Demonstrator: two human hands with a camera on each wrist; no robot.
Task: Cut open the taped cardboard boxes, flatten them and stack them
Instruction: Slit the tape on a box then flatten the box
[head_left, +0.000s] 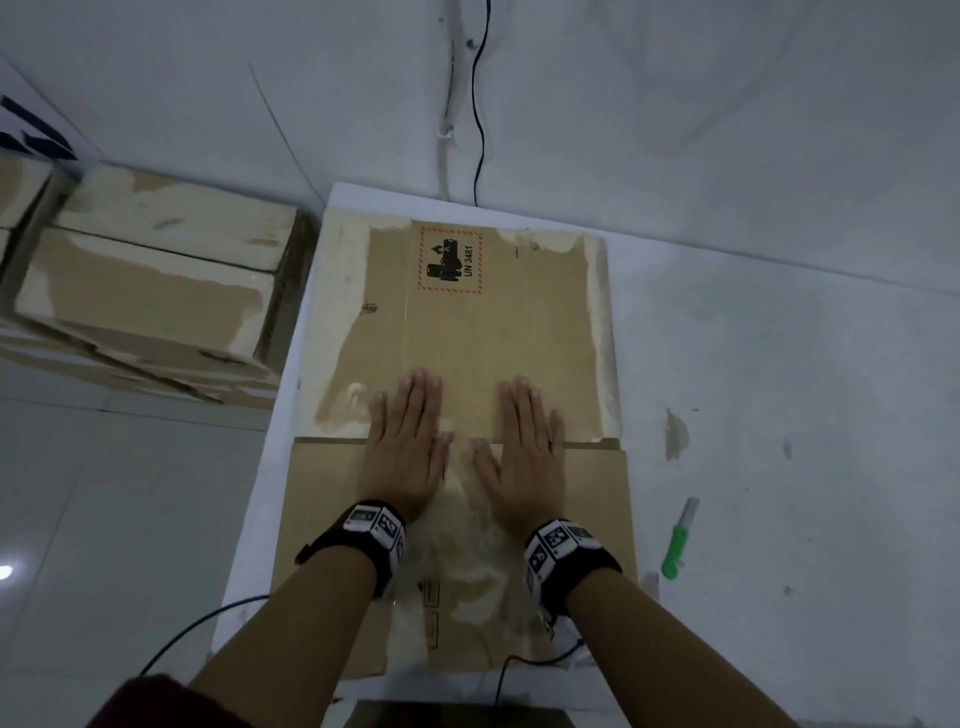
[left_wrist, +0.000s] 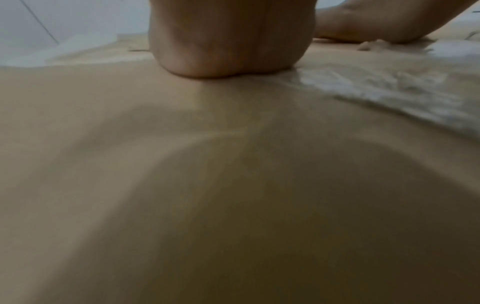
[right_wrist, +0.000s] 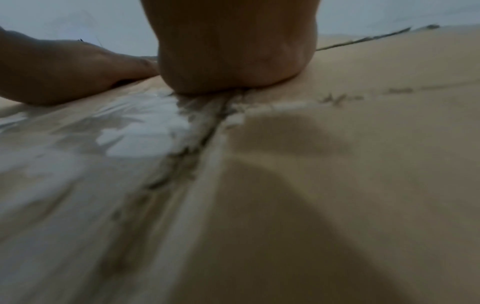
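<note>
A white flat surface (head_left: 727, 415) is seen filling the middle and right of the head view. On it, at the centre, a large flattened brown cardboard box (head_left: 467, 322) with patches of clear tape is laid, a printed red-bordered battery label being shown toward its twelve o'clock edge. A second flat cardboard panel (head_left: 322, 499) is seen at six o'clock of the first, the two being met along a seam that is crossed by both hands. At nine o'clock of the flattened box, off the surface's edge, a group of taped brown cardboard boxes (head_left: 156, 270) is seen, unflattened and set close together.

The left hand (head_left: 405, 447) and the right hand (head_left: 524, 452) are laid palm down side by side on the cardboard, near but apart. Each grip is spread flat, with fingers straight and directed toward twelve o'clock, and nothing is pinched. In the wrist views each heel of hand is shown pressed against the cardboard.

At three o'clock of the right wrist, a small green-handled utility knife (head_left: 678, 543) is left lying on the surface, apart from the cardboard.
</note>
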